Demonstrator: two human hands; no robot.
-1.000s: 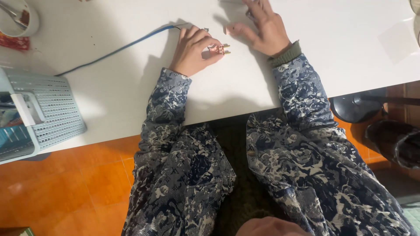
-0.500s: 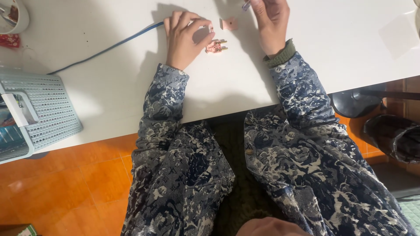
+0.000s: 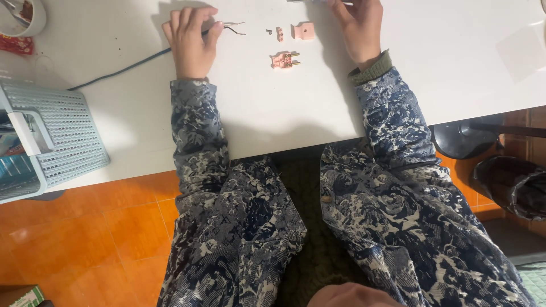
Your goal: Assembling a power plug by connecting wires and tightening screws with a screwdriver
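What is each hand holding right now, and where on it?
Left hand pins the blue cable near its stripped wire end. Right hand reaches the frame's top edge; its grip cannot be told.

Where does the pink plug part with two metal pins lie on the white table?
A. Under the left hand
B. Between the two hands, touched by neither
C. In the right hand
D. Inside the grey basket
B: the pink plug part lies alone on the table, apart from the left hand holding the cable and from the right hand.
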